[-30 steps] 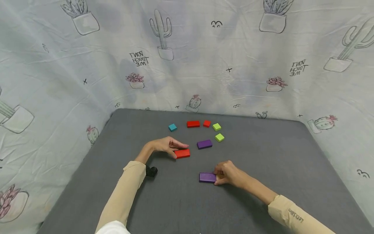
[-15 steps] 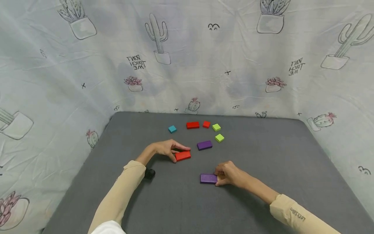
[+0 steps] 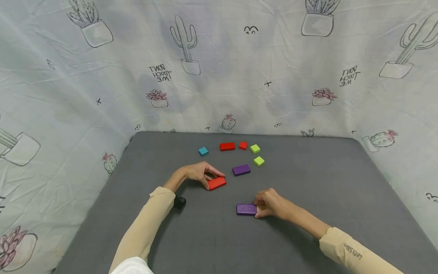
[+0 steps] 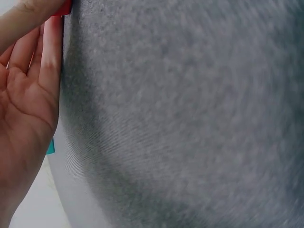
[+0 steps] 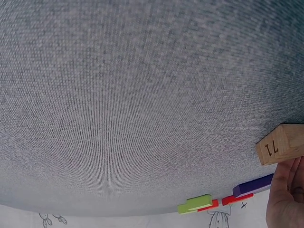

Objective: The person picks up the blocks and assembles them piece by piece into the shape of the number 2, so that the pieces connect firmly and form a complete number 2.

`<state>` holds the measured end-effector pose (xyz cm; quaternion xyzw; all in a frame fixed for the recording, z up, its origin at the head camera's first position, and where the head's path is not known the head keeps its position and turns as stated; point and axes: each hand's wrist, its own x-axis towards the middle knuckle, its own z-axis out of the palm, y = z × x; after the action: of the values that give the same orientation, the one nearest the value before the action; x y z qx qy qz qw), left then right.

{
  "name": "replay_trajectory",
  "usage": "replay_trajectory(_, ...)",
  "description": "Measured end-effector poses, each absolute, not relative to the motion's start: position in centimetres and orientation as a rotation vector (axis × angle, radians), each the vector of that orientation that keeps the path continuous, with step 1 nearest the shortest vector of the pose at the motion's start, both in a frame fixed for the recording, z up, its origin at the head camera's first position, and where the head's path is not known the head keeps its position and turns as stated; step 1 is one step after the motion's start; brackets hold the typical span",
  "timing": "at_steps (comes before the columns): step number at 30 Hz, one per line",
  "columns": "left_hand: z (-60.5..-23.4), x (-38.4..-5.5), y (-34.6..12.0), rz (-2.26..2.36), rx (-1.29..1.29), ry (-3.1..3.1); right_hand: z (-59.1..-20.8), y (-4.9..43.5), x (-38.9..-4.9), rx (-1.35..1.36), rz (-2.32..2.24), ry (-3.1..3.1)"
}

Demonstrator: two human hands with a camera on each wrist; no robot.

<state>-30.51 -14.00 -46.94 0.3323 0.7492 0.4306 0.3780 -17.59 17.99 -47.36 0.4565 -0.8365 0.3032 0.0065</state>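
In the head view, my left hand pinches a red rectangular block at its left end, thumb on the near side and a finger along the far side. Only a corner of that red block shows in the left wrist view. Nearer to me and further right, my right hand grips the right end of a purple rectangular block. In the right wrist view its bare wood end, marked with a number, faces the camera above the fingers.
Beyond the hands lie another purple block, a red block, a small red block, two lime green blocks and a small blue block. The grey tabletop meets a cactus-print cloth at the back.
My left hand has shifted slightly right and nearer to me with the red block, which is turned a little. The right hand and its purple block have hardly moved.
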Motion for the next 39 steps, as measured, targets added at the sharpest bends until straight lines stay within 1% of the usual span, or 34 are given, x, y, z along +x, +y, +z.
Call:
replay_trajectory(6,-46.7,-30.4,-14.4,1.158,0.851,1.926,-47.4,17.9,-17.7,1.413,0.964,-2.634)
replay_trajectory(16,-46.1,-30.2,-15.0,1.243,0.747,1.891,-47.4,17.8,-17.7,1.412,0.974,-2.647)
replay_trajectory(30,-45.4,-29.7,-13.9,1.232,0.802,1.976,-47.4,18.0,-17.7,1.381,0.98,-2.694)
replay_trajectory(39,-44.9,-29.4,-12.8,1.145,0.824,2.024,-47.3,18.0,-17.8,1.379,0.977,-2.707)
